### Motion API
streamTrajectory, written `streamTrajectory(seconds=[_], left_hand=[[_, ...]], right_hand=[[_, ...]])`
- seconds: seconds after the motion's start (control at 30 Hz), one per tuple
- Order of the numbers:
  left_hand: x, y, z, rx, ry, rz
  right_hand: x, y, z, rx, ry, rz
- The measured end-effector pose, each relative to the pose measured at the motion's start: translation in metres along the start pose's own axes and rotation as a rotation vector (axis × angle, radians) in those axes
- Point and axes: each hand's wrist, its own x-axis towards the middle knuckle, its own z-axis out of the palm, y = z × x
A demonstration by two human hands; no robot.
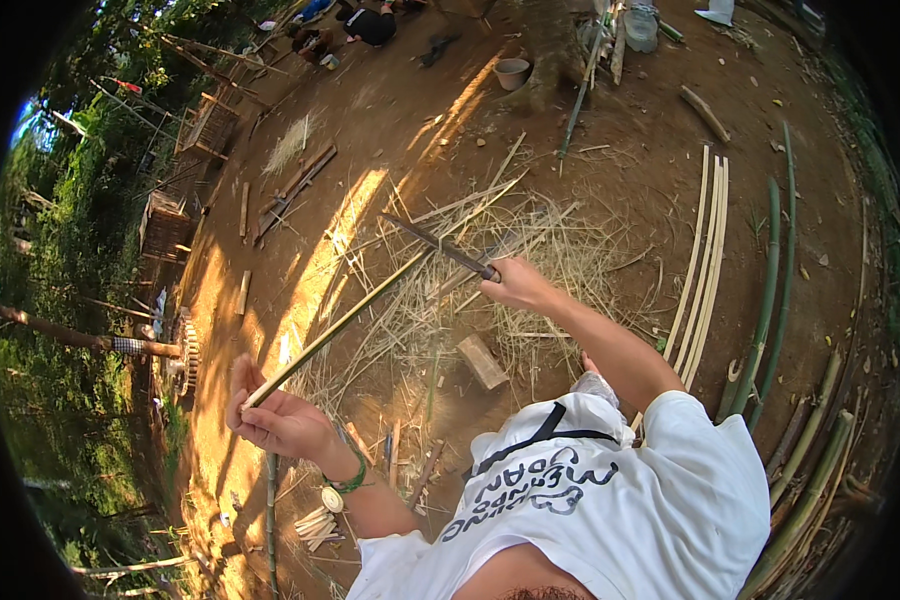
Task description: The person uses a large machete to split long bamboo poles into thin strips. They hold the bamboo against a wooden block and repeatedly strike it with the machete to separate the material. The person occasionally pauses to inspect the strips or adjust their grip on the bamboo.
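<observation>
My left hand (pixel 288 420) is closed around the near end of a long bamboo strip (pixel 355 312), green along one side and pale on the other. The strip slants away up and to the right. My right hand (pixel 518 284) grips the dark handle of a long-bladed knife (pixel 415 230). Its blade lies across the strip near the far part, pointing up and left; whether the edge is biting into the bamboo I cannot tell. Beneath them spreads a heap of thin bamboo shavings (pixel 560 240) on the ground.
A wood block (pixel 483 361) lies before me. Pale split strips (pixel 708 260) and green bamboo poles (pixel 765 300) lie at right. Short pale pieces (pixel 317 527) sit at lower left. Farther off are a bucket (pixel 512 73), a tree trunk (pixel 560 40) and another person (pixel 370 25).
</observation>
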Motion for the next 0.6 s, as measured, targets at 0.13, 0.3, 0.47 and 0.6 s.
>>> streamTrajectory(seconds=[0.13,0.3,0.47,0.6], left_hand=[[0.005,-0.011,0.006,0.086,0.034,-0.068],[0.006,-0.007,0.047,0.199,0.161,0.005],[0.007,0.004,0.060,0.275,0.180,-0.010],[0.012,-0.001,0.077,0.295,0.234,0.012]], right_hand=[[0.016,0.020,-0.002,-0.073,0.050,-0.136],[0.104,0.132,-0.025,0.064,0.046,0.208],[0.123,0.198,-0.027,0.076,0.147,0.361],[0.097,0.235,-0.037,-0.026,0.101,0.589]])
